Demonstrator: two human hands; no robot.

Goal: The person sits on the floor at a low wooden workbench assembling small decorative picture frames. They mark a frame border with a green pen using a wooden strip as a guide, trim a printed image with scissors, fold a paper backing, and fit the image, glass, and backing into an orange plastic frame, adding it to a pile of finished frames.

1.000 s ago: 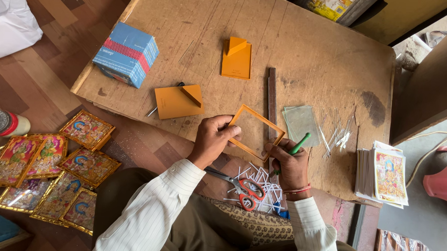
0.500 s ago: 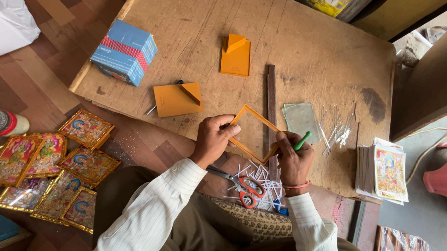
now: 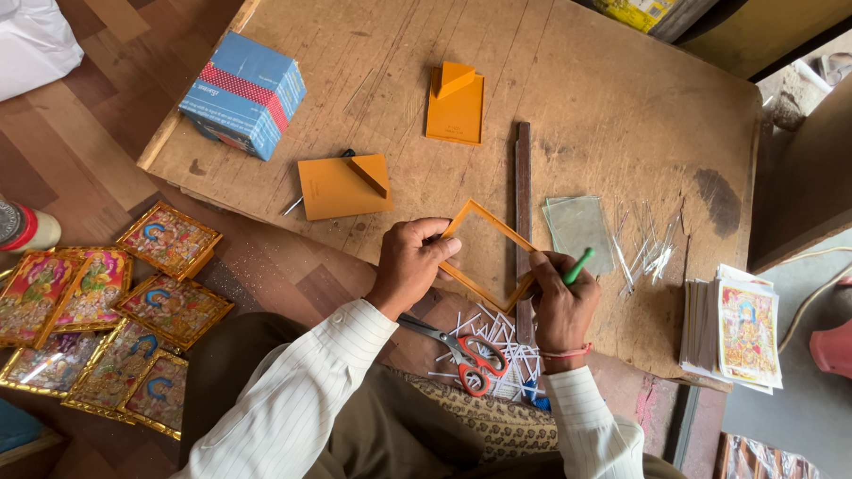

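One head-worn view — looking steeply down from close above onto the wooden board (image 3: 582,94) and both hands — forearms entering from below

A worn wooden desk (image 3: 583,75) carries a dark wooden ruler (image 3: 522,191). Left of the ruler lie two orange backing boards (image 3: 343,186) and a blue box (image 3: 244,93). Right of it rest a glass pane (image 3: 580,231) and thin white strips (image 3: 645,249).
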